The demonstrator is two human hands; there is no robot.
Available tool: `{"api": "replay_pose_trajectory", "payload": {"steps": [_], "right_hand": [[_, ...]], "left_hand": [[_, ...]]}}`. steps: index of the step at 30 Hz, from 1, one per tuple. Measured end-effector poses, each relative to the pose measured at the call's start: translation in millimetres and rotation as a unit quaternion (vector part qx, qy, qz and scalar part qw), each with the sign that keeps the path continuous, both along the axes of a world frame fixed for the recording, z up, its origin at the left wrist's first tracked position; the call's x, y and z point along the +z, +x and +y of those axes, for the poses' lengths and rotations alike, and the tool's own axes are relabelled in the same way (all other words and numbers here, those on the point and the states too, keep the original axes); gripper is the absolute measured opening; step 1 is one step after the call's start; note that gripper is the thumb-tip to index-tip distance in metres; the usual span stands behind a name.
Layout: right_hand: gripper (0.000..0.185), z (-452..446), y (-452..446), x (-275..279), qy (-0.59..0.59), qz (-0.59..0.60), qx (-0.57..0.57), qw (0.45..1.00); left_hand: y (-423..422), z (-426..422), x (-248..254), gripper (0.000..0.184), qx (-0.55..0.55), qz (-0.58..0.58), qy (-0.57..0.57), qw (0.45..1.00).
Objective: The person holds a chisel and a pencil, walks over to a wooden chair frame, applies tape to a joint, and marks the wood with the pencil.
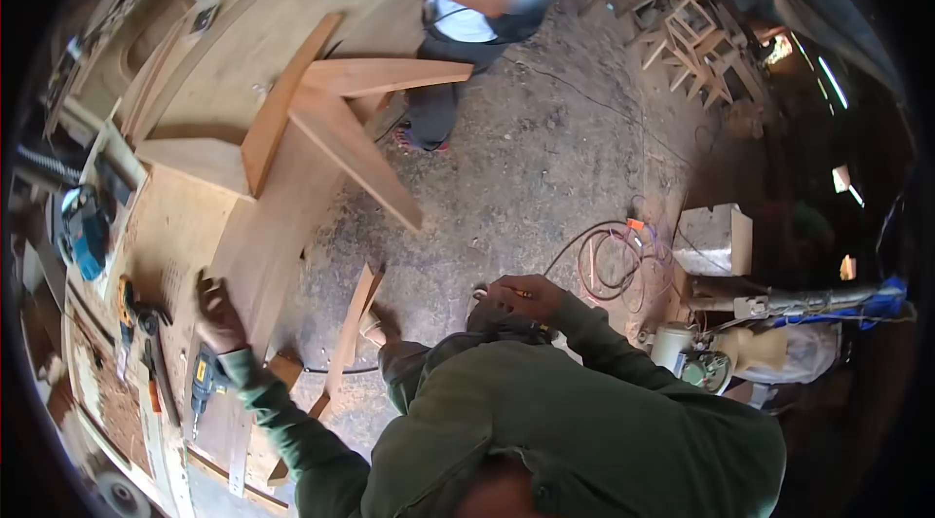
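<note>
Over the workbench (268,236), my left hand (222,316) is held with its fingers apart and nothing in it. Just below that hand lies a dark blue power drill (204,374), its bit pointing toward the bench's near end. My right hand (526,295) is closed in front of my body, around a small item with a bit of orange showing; its kind I cannot make out. Farther along the bench stands an assembly of joined wooden boards (282,119), with angled pieces reaching out over the floor.
A co-worker (477,12) stands across the bench, one hand on a power tool. At left lie a blue power tool (86,231) and pliers-like hand tools (151,323). A wooden piece (349,333) leans beside my leg. A coiled hose (614,260) lies on the floor.
</note>
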State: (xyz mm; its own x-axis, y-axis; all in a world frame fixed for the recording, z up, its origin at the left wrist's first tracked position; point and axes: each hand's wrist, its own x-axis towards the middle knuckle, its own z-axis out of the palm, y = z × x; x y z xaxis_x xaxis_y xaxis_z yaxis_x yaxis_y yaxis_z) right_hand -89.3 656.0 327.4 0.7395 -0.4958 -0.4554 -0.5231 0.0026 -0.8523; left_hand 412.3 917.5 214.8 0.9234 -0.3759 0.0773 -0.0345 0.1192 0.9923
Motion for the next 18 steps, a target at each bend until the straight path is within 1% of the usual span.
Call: {"api": "replay_pose_trajectory", "payload": {"steps": [1, 2, 3, 4, 5, 6, 7, 8, 9, 10, 11, 12, 13, 14, 15, 16, 17, 18], "right_hand": [[0.027, -6, -16, -1, 0.012, -0.001, -0.033, 0.999], [0.028, -15, -32, 0, 0.024, -0.004, -0.062, 0.998], [0.029, -22, -50, 2, -0.017, -0.044, -0.084, 0.995], [0.029, -34, -73, 1, 0.007, -0.069, -0.118, 0.991], [0.031, -47, -96, -1, 0.033, -0.097, -0.149, 0.983], [0.033, -66, -125, -11, -0.094, -0.070, -0.108, 0.987], [0.032, -82, -139, 10, -0.034, -0.087, -0.162, 0.982], [0.032, -89, -157, 41, -0.019, -0.131, -0.221, 0.966], [0.032, -99, -173, 75, -0.008, -0.176, -0.274, 0.945], [0.032, -104, -191, 114, -0.051, -0.198, -0.305, 0.930], [0.031, -104, -209, 153, -0.092, -0.215, -0.336, 0.912], [0.029, -101, -222, 188, -0.192, -0.309, -0.335, 0.869], [0.022, -103, -238, 215, -0.244, -0.407, -0.300, 0.828], [0.016, -116, -251, 229, -0.258, -0.572, -0.201, 0.752], [0.014, -123, -263, 243, -0.253, -0.671, -0.106, 0.689], [0.018, -131, -270, 264, -0.271, -0.702, -0.054, 0.656], [0.023, -133, -283, 307, -0.305, -0.627, -0.030, 0.716], [0.017, -144, -286, 315, -0.385, -0.638, -0.030, 0.667]], "left_hand": [[-45, -52, 22, 0.042, -0.056, -0.021, 0.055, 0.997], [-103, -105, 62, 0.033, -0.096, -0.059, 0.140, 0.984], [-153, -140, 97, 0.029, -0.184, -0.020, 0.057, 0.981], [-188, -169, 115, 0.025, -0.261, -0.002, 0.075, 0.962], [-232, -200, 136, 0.018, -0.280, -0.018, 0.015, 0.960], [-276, -230, 159, 0.016, -0.302, -0.031, -0.046, 0.952], [-309, -250, 196, 0.015, -0.348, -0.007, -0.040, 0.936], [-340, -272, 227, 0.016, -0.386, -0.004, -0.065, 0.920], [-364, -290, 251, 0.019, -0.426, -0.013, -0.067, 0.902], [-380, -306, 270, 0.025, -0.514, 0.025, -0.098, 0.852], [-400, -328, 294, 0.027, -0.595, -0.008, -0.135, 0.792], [-424, -353, 320, 0.029, -0.670, -0.037, -0.169, 0.722], [-455, -374, 340, 0.030, -0.723, -0.044, -0.246, 0.644], [-482, -384, 361, 0.033, -0.747, -0.002, -0.271, 0.608], [-500, -410, 370, 0.041, -0.756, -0.063, -0.369, 0.538], [-519, -418, 374, 0.025, -0.721, -0.053, -0.425, 0.545], [-539, -406, 374, 0.021, -0.654, 0.104, -0.445, 0.603], [-548, -420, 390, 0.016, -0.645, 0.117, -0.453, 0.603]]}}
